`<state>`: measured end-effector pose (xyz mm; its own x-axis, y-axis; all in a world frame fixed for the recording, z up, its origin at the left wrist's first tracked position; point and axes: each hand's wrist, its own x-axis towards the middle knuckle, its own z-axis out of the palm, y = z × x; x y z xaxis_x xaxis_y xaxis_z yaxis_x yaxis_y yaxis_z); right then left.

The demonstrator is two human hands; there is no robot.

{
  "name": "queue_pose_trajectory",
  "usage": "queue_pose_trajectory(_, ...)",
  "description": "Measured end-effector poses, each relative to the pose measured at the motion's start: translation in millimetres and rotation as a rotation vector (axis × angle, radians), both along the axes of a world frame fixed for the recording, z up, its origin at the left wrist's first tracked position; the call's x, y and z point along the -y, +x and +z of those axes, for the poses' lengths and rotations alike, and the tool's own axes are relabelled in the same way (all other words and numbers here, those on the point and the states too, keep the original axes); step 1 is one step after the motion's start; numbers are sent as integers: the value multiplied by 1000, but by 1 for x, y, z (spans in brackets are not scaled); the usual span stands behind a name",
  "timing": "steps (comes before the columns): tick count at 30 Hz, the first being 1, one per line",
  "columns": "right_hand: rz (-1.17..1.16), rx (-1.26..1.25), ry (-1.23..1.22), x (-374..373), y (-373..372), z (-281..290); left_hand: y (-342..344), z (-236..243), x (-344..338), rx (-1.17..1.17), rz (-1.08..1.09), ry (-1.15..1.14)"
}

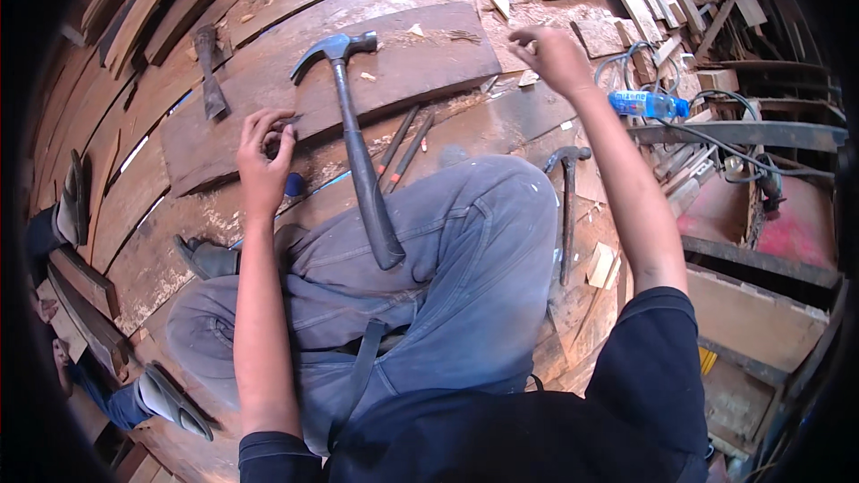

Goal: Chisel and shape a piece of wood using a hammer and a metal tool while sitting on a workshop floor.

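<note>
I sit on a wooden plank floor in grey trousers. My left hand [266,154] is pinched on something small and dark at the edge of a dark wooden board [268,80]; I cannot tell what it is. A claw hammer [358,139] with a black handle lies from that board onto my thigh, just right of the left hand. My right hand [552,55] is stretched out further away over the planks, fingers curled; whether it holds anything is hidden. A second hammer [567,206] lies beside my right knee.
Two pencils [404,141] lie by the board. A hatchet-like tool [210,72] rests at the far left. A clear plastic bottle [649,105] and black cables lie at right near red metal parts. Wood strips and scraps lie around. Another person's feet show at lower left.
</note>
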<state>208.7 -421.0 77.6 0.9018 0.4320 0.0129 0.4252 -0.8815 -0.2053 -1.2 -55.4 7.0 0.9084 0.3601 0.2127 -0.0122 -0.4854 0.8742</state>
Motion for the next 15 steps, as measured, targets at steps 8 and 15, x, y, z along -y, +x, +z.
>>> queue_pose_trajectory(8,-1,152,-20,-38,-4,-31,6,0,4,44,6,-106)
queue_pose_trajectory(15,164,124,132,-121,-56,14,5,13,-2,74,-3,-153)
